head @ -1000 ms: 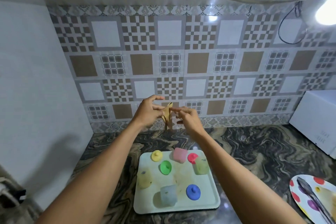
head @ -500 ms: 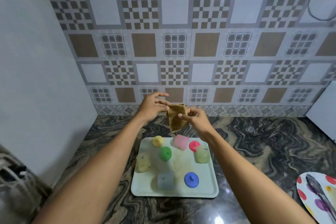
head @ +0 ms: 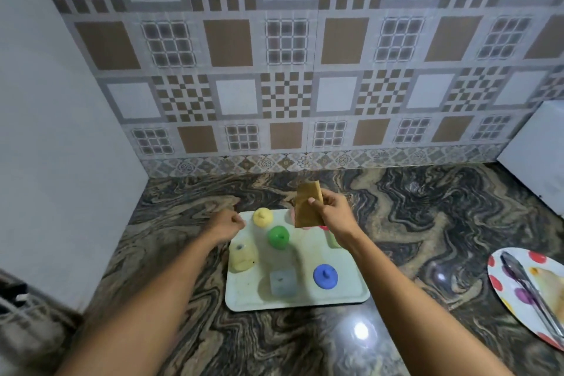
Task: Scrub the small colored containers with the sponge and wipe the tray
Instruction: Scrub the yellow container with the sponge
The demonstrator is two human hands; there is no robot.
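Brown sponge (head: 308,204), seen from the head camera, is pinched upright in the right hand (head: 331,210), above the far edge of the tray (head: 345,296). The left hand (head: 227,223) is apart from it, by the tray's far left corner, with fingers curled in and holding nothing that I can see. On the tray sit a yellow lid (head: 262,217), a green lid (head: 278,236) and a blue lid (head: 325,276). A yellow container (head: 242,256) stands at the left edge and a pale blue container (head: 283,282) near the front edge. Others are partly hidden behind the right hand. In my judgement the scrubbing has not yet begun: the sponge touches nothing, no container is lifted, and wiping the tray is also left.
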